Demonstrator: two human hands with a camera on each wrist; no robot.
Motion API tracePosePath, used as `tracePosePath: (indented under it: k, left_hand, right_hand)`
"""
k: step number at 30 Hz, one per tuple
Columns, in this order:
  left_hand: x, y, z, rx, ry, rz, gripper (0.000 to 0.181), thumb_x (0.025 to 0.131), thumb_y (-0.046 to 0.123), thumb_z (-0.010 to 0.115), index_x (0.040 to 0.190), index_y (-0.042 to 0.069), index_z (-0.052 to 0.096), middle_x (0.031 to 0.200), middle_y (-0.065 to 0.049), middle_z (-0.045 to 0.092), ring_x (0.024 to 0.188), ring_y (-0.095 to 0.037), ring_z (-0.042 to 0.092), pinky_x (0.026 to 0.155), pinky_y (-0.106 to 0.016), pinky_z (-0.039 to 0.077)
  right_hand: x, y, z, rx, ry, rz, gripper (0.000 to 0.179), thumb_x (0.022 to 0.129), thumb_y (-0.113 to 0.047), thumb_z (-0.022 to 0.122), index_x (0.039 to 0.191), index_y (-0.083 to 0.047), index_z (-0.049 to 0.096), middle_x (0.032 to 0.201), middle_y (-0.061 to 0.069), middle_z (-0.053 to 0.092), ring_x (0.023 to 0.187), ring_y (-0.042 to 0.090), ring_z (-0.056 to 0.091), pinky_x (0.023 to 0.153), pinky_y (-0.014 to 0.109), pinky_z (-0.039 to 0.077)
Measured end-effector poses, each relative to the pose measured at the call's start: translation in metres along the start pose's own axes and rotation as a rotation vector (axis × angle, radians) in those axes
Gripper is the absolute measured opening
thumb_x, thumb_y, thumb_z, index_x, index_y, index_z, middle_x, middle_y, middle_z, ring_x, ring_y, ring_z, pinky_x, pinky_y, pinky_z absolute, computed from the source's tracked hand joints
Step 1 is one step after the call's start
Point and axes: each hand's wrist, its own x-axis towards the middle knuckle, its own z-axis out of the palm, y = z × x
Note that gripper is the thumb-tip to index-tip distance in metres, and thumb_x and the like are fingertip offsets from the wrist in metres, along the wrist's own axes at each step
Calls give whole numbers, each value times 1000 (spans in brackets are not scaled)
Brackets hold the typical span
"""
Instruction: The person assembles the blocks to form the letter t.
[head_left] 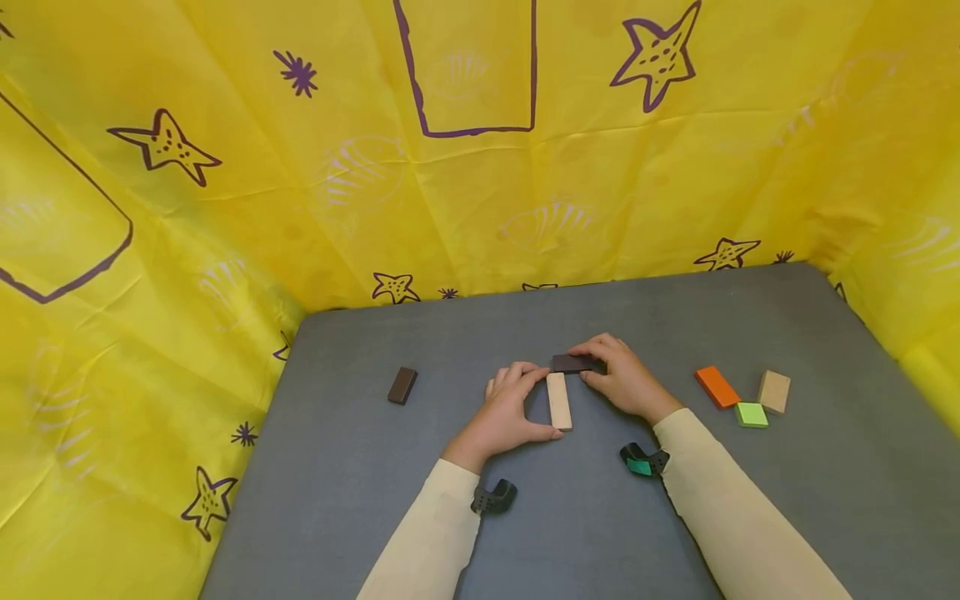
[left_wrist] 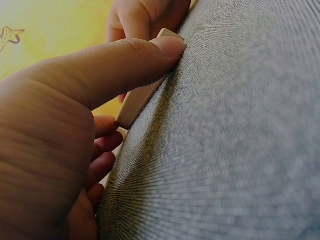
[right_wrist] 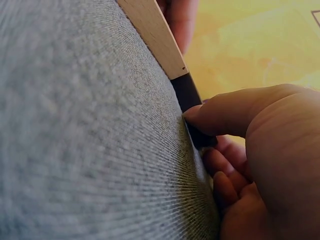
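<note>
A pale wooden block (head_left: pixel 558 402) lies lengthwise on the grey table. My left hand (head_left: pixel 510 412) holds it by its two short ends, thumb at the near end and a fingertip at the far end. Across that far end lies a black block (head_left: pixel 573 363), touching or nearly touching the pale one in the head view. My right hand (head_left: pixel 622 377) pinches the black block between thumb and fingers at its right part. In the right wrist view the pale block (right_wrist: pixel 155 37) meets the black block (right_wrist: pixel 186 92), and the right thumb presses on the black one's side.
A dark brown block (head_left: pixel 402 386) lies alone to the left. On the right an orange block (head_left: pixel 717 387), a lime green block (head_left: pixel 752 414) and a tan block (head_left: pixel 774 391) sit close together. Yellow patterned cloth (head_left: pixel 480 183) hangs behind and beside the grey table (head_left: pixel 360 500).
</note>
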Motion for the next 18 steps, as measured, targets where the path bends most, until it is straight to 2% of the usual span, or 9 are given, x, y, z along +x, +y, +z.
tracePosePath:
  k: [18]
  left_hand:
    - [-1, 0, 1, 23, 1, -12, 98, 85, 47, 96, 166, 17, 49, 154, -2, 47, 136, -26, 41, 111, -49, 36]
  right_hand:
    - [0, 2, 1, -6, -13, -2, 36, 103, 0, 73, 139, -5, 73, 128, 14, 62, 122, 37, 56, 106, 62, 45]
